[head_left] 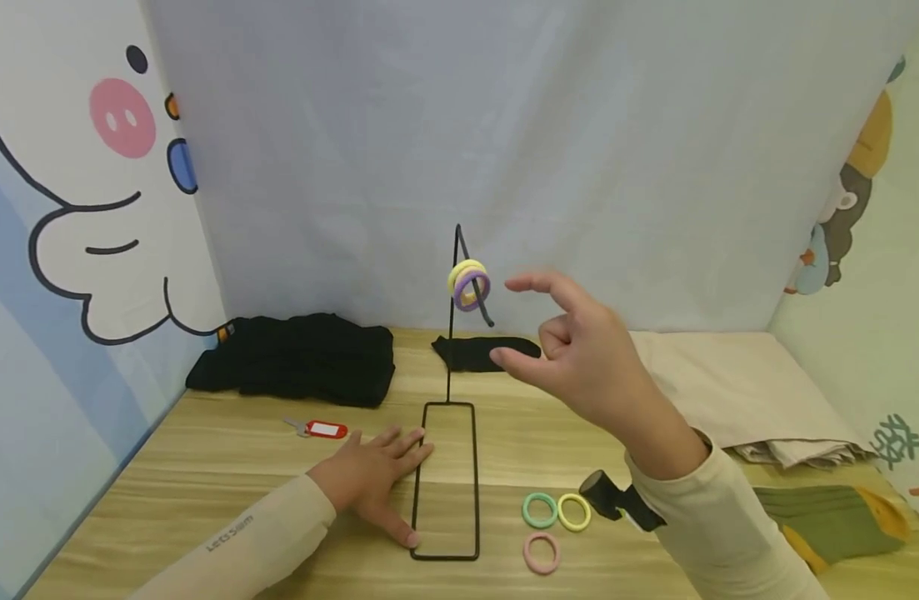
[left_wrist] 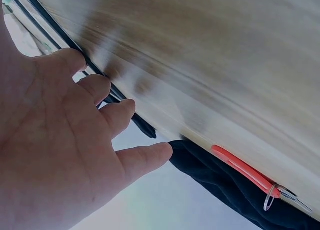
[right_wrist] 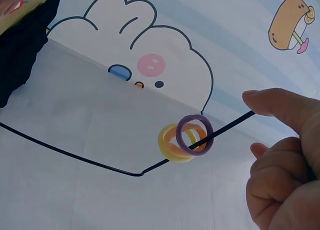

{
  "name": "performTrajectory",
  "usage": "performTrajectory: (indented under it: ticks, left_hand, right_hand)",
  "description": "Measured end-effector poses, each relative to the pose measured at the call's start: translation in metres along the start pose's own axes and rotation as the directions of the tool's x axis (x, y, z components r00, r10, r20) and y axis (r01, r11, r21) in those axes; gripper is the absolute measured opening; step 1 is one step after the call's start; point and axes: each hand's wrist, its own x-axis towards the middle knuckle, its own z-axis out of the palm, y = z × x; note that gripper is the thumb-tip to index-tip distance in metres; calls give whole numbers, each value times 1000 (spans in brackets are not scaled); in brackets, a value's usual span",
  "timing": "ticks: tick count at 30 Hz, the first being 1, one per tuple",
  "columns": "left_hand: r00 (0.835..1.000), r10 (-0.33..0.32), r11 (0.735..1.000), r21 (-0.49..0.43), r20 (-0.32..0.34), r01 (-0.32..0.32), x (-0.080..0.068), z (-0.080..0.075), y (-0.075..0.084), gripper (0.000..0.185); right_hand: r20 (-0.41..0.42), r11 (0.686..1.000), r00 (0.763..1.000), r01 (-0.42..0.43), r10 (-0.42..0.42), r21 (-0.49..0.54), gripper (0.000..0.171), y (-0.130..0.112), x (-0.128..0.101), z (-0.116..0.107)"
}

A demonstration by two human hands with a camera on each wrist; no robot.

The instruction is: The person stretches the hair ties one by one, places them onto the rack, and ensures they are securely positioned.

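Observation:
A black wire stand (head_left: 447,479) has its rectangular base flat on the wooden table (head_left: 204,467), and its upright rod ends in a hook (head_left: 480,307). A yellow hair tie (head_left: 462,275) and a purple hair tie (head_left: 474,292) hang on that hook. In the right wrist view the purple tie (right_wrist: 196,135) and yellow tie (right_wrist: 170,142) hang together with an orange edge between them. My right hand (head_left: 530,325) hovers just right of the hook, index and thumb apart, holding nothing. My left hand (head_left: 377,475) lies flat on the table, its fingers (left_wrist: 117,112) touching the base's left side.
Green (head_left: 539,510), yellow (head_left: 574,512) and pink (head_left: 541,552) hair ties lie right of the base. A red key tag (head_left: 326,430) lies ahead of my left hand. Black cloth (head_left: 297,358), a smaller black piece (head_left: 485,352), beige cloth (head_left: 736,392) and green cloth (head_left: 834,521) line the back and right.

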Motion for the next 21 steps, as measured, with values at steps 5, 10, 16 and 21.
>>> performTrajectory:
  ticks: [5, 10, 16, 21]
  left_hand:
    - [1000, 2, 1000, 3, -3, -2, 1, 0, -1, 113]
    - [1000, 5, 1000, 1, -5, -5, 0, 0, -2, 113]
    - [1000, 10, 1000, -6, -8, -10, 0, 0, -2, 112]
    - [1000, 9, 1000, 5, -14, -9, 1, 1, -2, 113]
  right_hand:
    - [41, 990, 999, -33, 27, 139, 51, 13, -6, 1]
    - [194, 915, 976, -169, 103, 365, 48, 44, -19, 11]
    - [410, 791, 879, -426, 245, 440, 51, 98, -45, 30]
    - [542, 733, 772, -573, 332, 367, 58, 136, -73, 34]
